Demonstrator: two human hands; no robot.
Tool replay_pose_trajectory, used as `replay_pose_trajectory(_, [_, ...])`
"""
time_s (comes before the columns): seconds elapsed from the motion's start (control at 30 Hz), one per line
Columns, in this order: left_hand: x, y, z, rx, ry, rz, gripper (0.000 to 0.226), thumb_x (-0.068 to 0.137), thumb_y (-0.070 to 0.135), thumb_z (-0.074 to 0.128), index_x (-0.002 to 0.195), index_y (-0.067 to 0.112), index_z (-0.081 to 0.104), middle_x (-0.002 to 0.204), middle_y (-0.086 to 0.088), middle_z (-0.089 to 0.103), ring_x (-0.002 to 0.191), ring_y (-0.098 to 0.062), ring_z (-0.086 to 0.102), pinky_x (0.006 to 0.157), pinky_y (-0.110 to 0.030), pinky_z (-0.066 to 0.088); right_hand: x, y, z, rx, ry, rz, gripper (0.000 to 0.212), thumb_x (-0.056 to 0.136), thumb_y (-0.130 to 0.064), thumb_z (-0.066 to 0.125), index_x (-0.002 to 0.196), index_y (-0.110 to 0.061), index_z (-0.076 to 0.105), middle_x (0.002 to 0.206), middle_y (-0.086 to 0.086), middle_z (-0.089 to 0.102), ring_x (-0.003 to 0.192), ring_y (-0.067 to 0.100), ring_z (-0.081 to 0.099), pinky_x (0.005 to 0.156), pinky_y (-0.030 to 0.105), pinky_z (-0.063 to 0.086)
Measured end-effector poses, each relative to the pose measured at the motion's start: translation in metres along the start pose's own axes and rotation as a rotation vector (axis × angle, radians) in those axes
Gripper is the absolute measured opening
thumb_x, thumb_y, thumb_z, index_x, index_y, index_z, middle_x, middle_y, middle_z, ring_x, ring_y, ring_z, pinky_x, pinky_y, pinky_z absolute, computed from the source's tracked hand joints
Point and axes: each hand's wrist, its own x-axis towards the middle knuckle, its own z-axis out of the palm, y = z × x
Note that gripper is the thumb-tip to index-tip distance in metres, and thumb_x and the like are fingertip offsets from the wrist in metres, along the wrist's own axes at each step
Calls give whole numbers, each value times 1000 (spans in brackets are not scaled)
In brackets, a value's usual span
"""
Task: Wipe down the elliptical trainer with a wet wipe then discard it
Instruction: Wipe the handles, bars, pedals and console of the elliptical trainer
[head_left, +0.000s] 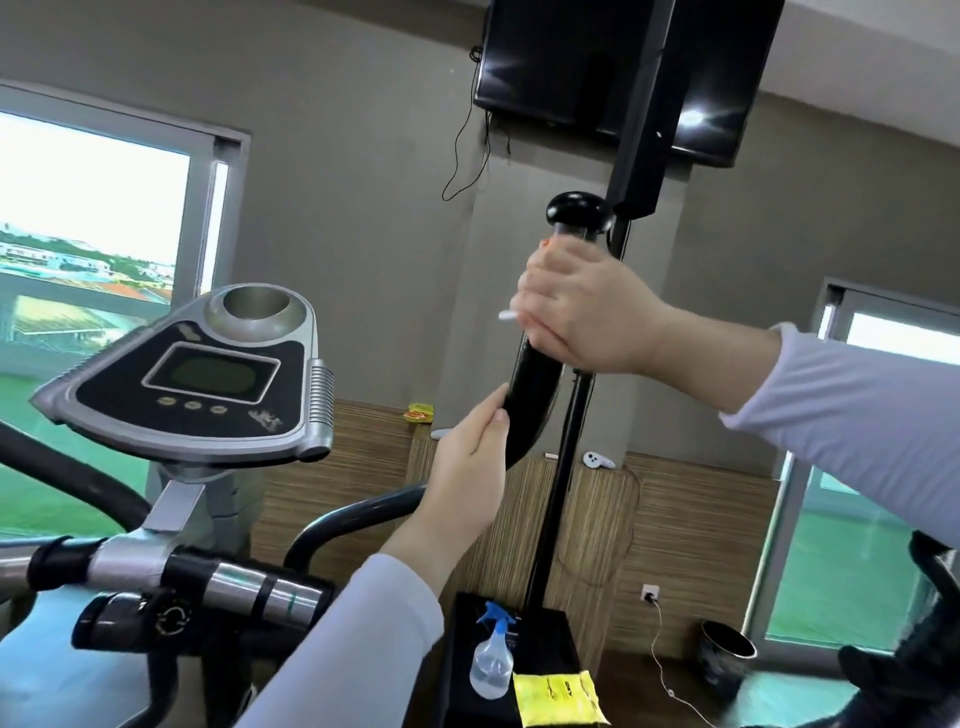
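**Both hands on the trainer's handle**

You stand in a grey-walled room with wood panelling (701, 519) low on the wall, a window (98, 208) at left and a TV (597, 67) mounted overhead. Below, a spray bottle (491, 660) and a yellow pack (558, 696) sit on a black base (545, 631). A dark bin (724, 660) stands on the floor at right.

The handle (535, 400) is glossy black and curved, capped by a rounded knob (579, 210). Your right hand (587, 312) wraps its upper part just under the knob, fingers curled tight, clamping the wipe (508, 315) against it. Only a white sliver of the wipe shows at the left of your fingers. Your left hand (467, 467) grips the handle lower down, at the bend.

A black pole (563, 467) runs just behind the handle, close to your right hand. The grey console (197, 374) sits well left, with a gap between it and both hands.
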Motion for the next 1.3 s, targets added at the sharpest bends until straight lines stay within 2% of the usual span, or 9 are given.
replay_pose_trajectory(0.2, [-5,6,-5,-9,2,-91,37,102,24,37,133,36,53,100,16,58,77,7,53,61,1,40,-2,6,4,24,11,-93,40,102,-28,38,85,-9,69,84,4,65,86,27,60,95,37,45])
replay_pose_trajectory(0.37, [1,28,0,35,37,-16,38,102,27,38,138,31,48,128,25,55,120,12,46,94,-7,36,23,22,-6,-25,194,-32,34,100,-25,47,79,-8,67,79,5,63,80,28,59,88,38,48])
replay_pose_trajectory(0.57, [15,54,8,81,88,145,36,102,20,38,135,24,52,103,36,60,102,20,52,87,-2,38,27,34,-7,-39,175,167,40,100,-27,39,80,-9,69,78,4,64,84,28,59,86,39,46])
replay_pose_trajectory(0.7, [21,60,10,118,109,185,35,102,19,38,132,27,55,90,40,62,90,19,55,77,-1,38,35,27,-8,165,226,420,44,98,-27,37,78,-7,70,71,7,61,72,28,55,71,41,45])
replay_pose_trajectory(0.9, [25,64,7,141,108,183,36,102,21,39,134,27,54,104,27,64,101,13,57,83,-9,40,52,42,-24,721,-37,1045,38,89,-23,42,69,4,60,79,1,71,55,7,47,48,21,36])
replay_pose_trajectory(0.97, [25,65,5,157,93,177,35,102,20,38,130,33,55,100,30,65,100,12,57,82,-9,41,48,45,-25,857,-58,1038,34,87,-18,41,67,0,62,78,-6,72,54,3,47,47,13,34])
replay_pose_trajectory(1.13, [25,63,3,149,64,173,36,102,19,38,132,30,54,101,32,66,103,10,58,85,-13,42,16,35,-19,1006,246,728,30,99,-10,44,87,-8,72,91,5,70,95,8,62,80,19,47])
replay_pose_trajectory(1.23, [26,61,0,132,39,161,36,101,21,38,132,27,55,111,23,67,110,3,59,97,-23,42,13,30,-15,1193,314,871,34,104,-16,38,100,-9,71,95,1,71,66,13,56,56,13,40])
replay_pose_trajectory(1.3, [28,61,-3,137,34,160,36,100,22,39,131,27,56,118,18,65,115,-1,57,104,-33,42,19,29,-16,1167,305,1000,38,106,-21,33,104,-12,70,67,-15,66,50,4,46,49,13,34])
